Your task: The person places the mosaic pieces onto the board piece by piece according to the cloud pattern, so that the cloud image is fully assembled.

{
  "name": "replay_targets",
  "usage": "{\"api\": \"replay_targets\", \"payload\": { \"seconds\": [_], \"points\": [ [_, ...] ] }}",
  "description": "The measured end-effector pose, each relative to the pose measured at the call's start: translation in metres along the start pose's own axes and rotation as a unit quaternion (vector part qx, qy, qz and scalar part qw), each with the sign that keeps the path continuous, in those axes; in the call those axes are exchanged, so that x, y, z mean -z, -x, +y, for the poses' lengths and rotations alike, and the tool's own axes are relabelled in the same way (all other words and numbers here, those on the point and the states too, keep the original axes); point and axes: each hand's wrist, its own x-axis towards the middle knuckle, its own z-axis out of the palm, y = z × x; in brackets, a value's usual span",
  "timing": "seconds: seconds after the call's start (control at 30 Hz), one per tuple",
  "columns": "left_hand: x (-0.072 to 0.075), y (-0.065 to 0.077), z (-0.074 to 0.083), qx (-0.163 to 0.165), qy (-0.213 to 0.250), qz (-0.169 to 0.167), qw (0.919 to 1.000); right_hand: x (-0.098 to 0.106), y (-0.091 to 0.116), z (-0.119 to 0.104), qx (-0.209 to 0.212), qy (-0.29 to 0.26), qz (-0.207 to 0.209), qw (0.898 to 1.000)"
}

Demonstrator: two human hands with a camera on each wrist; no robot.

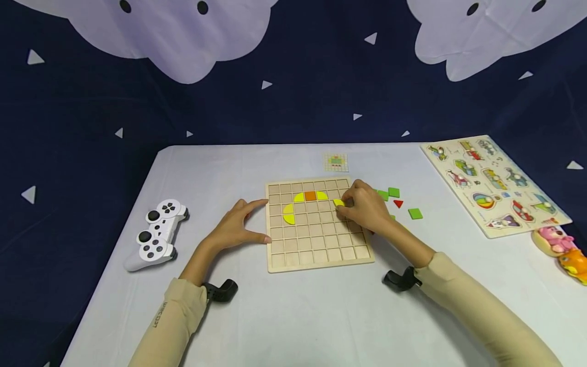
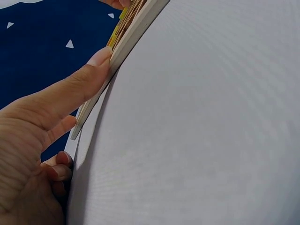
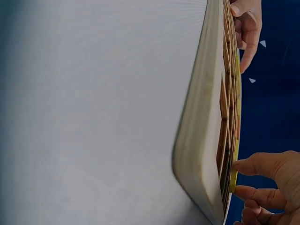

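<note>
A square wooden grid board [image 1: 321,255] lies flat on the table. Yellow rounded pieces [image 1: 288,214] and an orange square [image 1: 310,195] sit in its upper cells. With thumb and index finger spread apart, my left hand [image 1: 236,227] touches the board's left edge; the left wrist view shows the thumb [image 2: 79,84] against the rim. My right hand [image 1: 364,206] pinches a yellow rounded piece [image 1: 338,202] over the upper right cells. In the right wrist view that yellow piece [image 3: 233,178] stands between thumb and finger, at the board's surface.
Right of the board lie several green squares [image 1: 415,213] and a red triangle [image 1: 398,203], some partly hidden by my hand. A small pattern card [image 1: 336,162] lies behind the board. A white game controller [image 1: 158,234] is at left, a picture puzzle board [image 1: 495,186] and toys [image 1: 555,239] at right.
</note>
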Motion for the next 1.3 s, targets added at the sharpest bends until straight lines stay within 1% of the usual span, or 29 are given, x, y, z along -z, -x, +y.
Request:
{"api": "replay_targets", "payload": {
  "seconds": [0.1, 0.3, 0.53, 0.7, 0.8, 1.03, 1.17, 1.3],
  "points": [
    [0.0, 0.0, 0.0, -0.001, 0.001, -0.001, 1.0, -0.001, -0.001, -0.001, -0.001, -0.004, 0.002, 1.0],
    [0.0, -0.001, 0.0, 0.0, 0.006, -0.002, 1.0, -0.004, -0.003, -0.003, -0.002, -0.032, 0.004, 0.999],
    [0.001, -0.001, 0.002, -0.005, 0.003, 0.0, 1.0, -0.003, -0.006, -0.004, -0.004, -0.038, -0.003, 0.999],
    [0.002, 0.0, 0.001, -0.004, 0.003, 0.0, 1.0, -0.004, -0.009, -0.006, -0.011, -0.066, -0.012, 0.998],
    [0.001, 0.0, 0.0, -0.003, 0.005, -0.001, 1.0, -0.005, -0.008, -0.006, -0.015, -0.072, -0.017, 0.997],
    [0.0, 0.001, -0.002, 0.0, 0.005, -0.002, 1.0, -0.003, -0.008, -0.006, -0.018, -0.057, -0.03, 0.998],
    [-0.001, 0.0, -0.002, -0.003, 0.007, -0.002, 1.0, 0.004, -0.007, -0.005, -0.009, -0.037, -0.041, 0.998],
    [0.0, 0.001, 0.0, -0.004, 0.009, 0.0, 0.9999, 0.014, -0.001, 0.0, 0.002, -0.024, -0.033, 0.999]
  ]
}}
